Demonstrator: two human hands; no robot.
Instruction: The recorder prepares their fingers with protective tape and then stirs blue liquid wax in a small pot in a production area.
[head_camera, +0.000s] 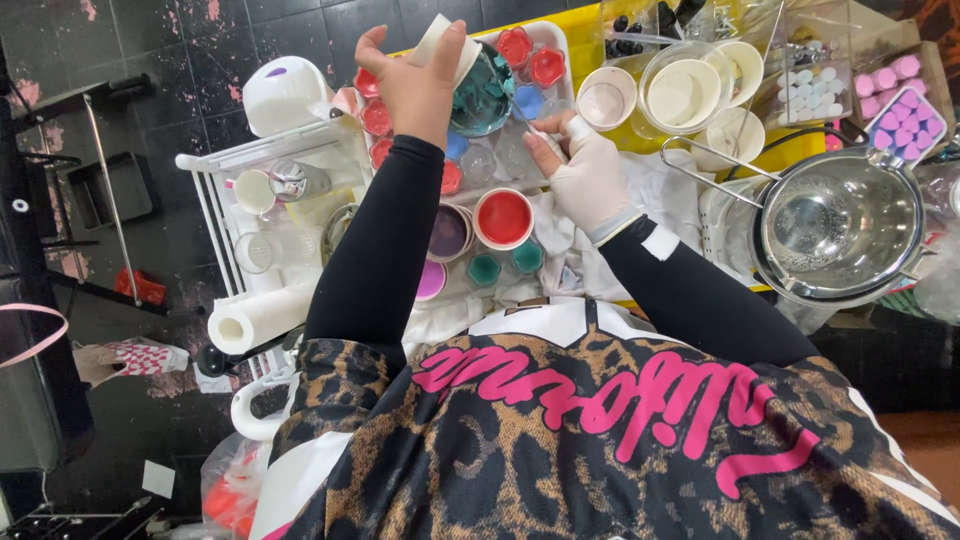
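Overhead, left hand clasps a tilted teal cup.
Its mouth faces right; gloved right hand pinches a thin stick.

Bright, even overhead light; soft shadows; glare on steel pot; sharp focus centre, wide-angle stretch at edges.

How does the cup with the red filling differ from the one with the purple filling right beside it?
The red-filled cup shows its whole round top, while the purple-filled cup is partly hidden behind the person's black sleeve. The red one has a clean white rim and a bright, glossy-looking surface; the purple one looks darker and duller. Both are round, open, similar in size, and stand side by side on the cluttered table, below the gloved right hand.
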